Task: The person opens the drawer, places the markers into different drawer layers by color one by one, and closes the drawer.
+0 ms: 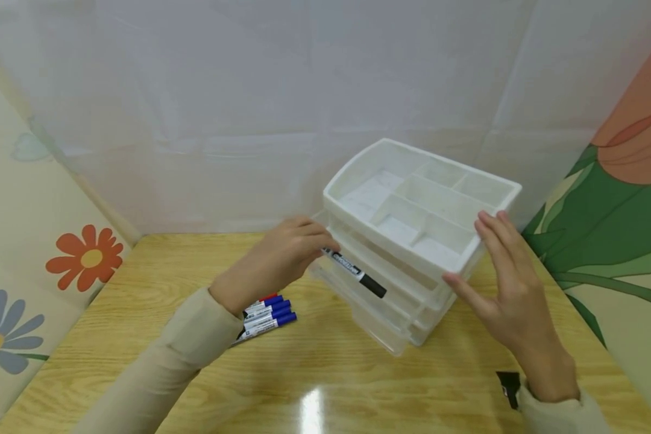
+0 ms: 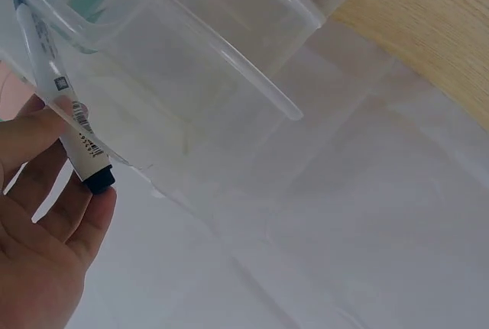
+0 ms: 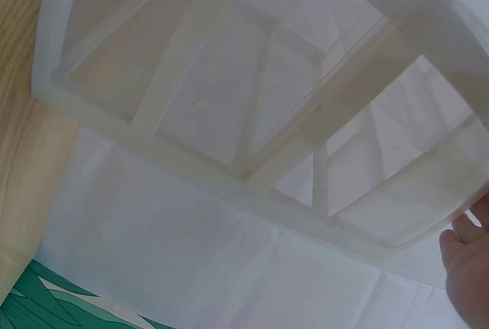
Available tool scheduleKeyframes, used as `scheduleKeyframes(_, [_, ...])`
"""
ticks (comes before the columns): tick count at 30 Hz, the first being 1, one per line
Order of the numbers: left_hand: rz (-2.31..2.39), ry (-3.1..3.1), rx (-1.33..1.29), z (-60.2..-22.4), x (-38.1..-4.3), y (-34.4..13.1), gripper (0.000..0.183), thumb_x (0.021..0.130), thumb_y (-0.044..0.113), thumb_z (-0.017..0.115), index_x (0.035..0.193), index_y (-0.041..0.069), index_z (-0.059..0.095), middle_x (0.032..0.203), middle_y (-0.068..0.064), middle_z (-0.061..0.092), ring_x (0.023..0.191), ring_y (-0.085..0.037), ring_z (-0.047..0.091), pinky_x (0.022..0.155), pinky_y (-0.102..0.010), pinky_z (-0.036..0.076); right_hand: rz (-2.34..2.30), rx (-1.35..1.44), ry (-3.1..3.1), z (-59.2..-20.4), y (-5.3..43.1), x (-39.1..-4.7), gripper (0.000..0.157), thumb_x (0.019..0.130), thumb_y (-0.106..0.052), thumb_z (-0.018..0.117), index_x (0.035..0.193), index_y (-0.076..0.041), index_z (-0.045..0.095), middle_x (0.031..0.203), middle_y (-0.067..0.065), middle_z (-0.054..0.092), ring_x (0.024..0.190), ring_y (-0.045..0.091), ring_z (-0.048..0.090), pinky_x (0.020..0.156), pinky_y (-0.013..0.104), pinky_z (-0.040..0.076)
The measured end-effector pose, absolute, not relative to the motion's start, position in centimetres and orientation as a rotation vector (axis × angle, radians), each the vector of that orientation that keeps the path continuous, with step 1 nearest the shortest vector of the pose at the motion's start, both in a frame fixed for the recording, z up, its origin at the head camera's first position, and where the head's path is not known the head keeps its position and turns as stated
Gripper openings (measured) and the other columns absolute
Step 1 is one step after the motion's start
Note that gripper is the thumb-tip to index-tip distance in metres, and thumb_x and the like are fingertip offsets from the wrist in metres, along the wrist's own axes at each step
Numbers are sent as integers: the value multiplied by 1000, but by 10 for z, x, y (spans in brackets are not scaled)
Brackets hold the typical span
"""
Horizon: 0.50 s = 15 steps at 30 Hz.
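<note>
A white plastic drawer organizer (image 1: 418,211) stands on the table, with a divided tray on top. One clear drawer (image 1: 380,328) low on its front is pulled out. My left hand (image 1: 290,250) pinches a black-capped marker (image 1: 358,274) in front of the drawers; in the left wrist view, the thumb and fingers hold the marker (image 2: 80,134) near one end, beside clear drawer plastic (image 2: 199,92). My right hand (image 1: 512,292) touches the organizer's right side and top rim with fingers extended. The right wrist view shows the frame (image 3: 191,169) and a few fingertips (image 3: 466,230) at its edge.
Several blue-capped markers and a red one lie in a pile (image 1: 268,316) on the table (image 1: 239,386), partly behind my left forearm. A small black object (image 1: 509,386) is by my right sleeve. A white sheet (image 1: 222,120) hangs behind; flower-patterned panels stand at both sides.
</note>
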<state>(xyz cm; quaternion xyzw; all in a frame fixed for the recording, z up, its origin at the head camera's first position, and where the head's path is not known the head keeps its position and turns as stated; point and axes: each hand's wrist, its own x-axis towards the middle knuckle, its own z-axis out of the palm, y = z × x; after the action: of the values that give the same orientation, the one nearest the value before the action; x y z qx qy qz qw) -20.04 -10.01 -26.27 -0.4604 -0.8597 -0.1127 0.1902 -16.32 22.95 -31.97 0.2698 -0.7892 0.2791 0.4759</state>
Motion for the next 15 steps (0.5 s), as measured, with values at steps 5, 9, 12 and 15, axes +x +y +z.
scheduleKeyframes(5, [-295,-2407,-1325,-265,-205,-97,32,85,-5,73,110,15,74,111,3,73,110,-17,64,101,-32,50,660,667,-1927,-319,229,-165,84,94,-60,55,131,15,53,136,33,52,144,35,38,124,32,26])
scheduleKeyframes(9, [-280,-2452,-1331,-264,-206,-94,29,88,-4,70,110,14,75,110,3,73,109,-16,64,100,-31,50,663,666,-1925,-319,229,-165,84,94,-60,55,131,15,53,135,33,52,144,36,39,124,32,26])
scheduleKeyframes(12, [-280,-2511,-1338,-261,-206,-91,28,91,-3,67,111,15,76,110,3,74,109,-14,64,100,-29,51,663,665,-1929,-320,229,-166,84,94,-60,55,131,15,52,135,33,52,144,36,38,124,31,26])
scheduleKeyframes(15, [-292,-2548,-1358,-258,-206,-88,32,91,-3,67,112,19,76,112,5,74,110,-13,65,100,-29,51,661,662,-1936,-321,230,-166,85,94,-60,55,132,15,52,136,33,52,144,36,38,124,31,26])
